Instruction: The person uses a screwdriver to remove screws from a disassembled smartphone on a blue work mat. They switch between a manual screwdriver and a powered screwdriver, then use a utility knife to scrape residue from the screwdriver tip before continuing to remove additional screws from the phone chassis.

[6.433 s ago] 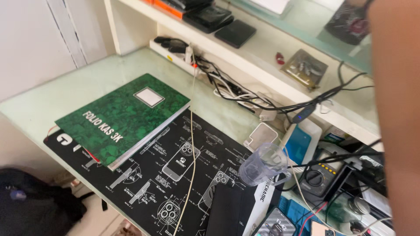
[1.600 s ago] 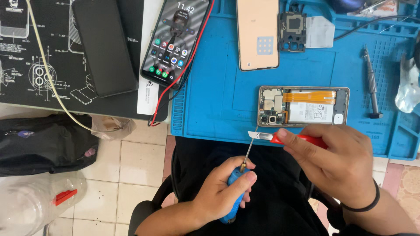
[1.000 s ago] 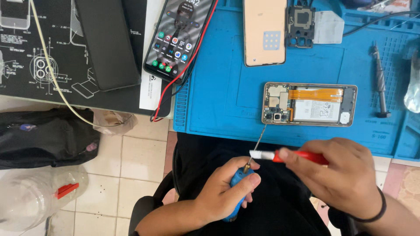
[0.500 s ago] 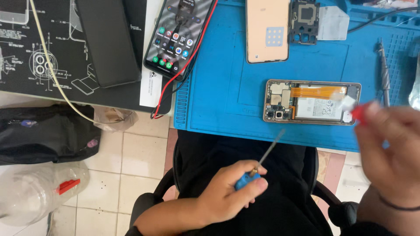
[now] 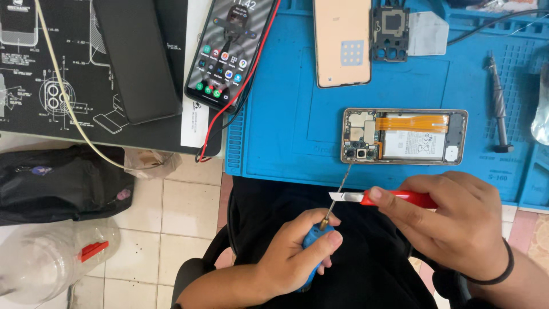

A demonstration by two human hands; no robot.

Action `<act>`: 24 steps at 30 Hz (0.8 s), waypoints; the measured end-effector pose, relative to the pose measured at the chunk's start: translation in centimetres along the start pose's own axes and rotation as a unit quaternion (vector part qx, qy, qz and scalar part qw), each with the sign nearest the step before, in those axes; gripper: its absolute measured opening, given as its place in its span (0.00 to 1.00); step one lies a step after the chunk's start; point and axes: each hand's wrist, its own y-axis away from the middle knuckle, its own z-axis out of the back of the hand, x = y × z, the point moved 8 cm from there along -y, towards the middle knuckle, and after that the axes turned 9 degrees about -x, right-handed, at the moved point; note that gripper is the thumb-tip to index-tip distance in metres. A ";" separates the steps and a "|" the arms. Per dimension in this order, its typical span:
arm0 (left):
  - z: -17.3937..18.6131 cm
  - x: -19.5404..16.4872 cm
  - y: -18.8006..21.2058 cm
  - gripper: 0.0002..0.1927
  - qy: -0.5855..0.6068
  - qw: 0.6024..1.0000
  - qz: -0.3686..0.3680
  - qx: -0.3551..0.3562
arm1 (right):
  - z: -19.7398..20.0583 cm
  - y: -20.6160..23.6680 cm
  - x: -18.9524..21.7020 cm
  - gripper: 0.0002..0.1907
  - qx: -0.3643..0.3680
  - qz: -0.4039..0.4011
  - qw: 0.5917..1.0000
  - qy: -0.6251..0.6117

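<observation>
While left hand [image 5: 297,254] fists a screwdriver [image 5: 329,214], right hand [image 5: 457,220] pinches a red knife [image 5: 380,197].

A phone repair bench: blue repair mat [image 5: 286,114] at twelve o'clock, opened phone [image 5: 404,137], spare screwdriver [image 5: 499,103] at two.

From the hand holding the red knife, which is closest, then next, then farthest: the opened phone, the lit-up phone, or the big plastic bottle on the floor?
1. Opened phone, just above the right hand on the blue mat.
2. Lit-up phone, up and to the left.
3. Plastic bottle, far left on the floor.
</observation>
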 end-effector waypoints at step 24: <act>0.1 0.3 0.2 0.20 0.010 1.000 -0.007 0.007 | -0.6 1.4 -0.5 0.21 -0.007 -0.005 1.000 -0.003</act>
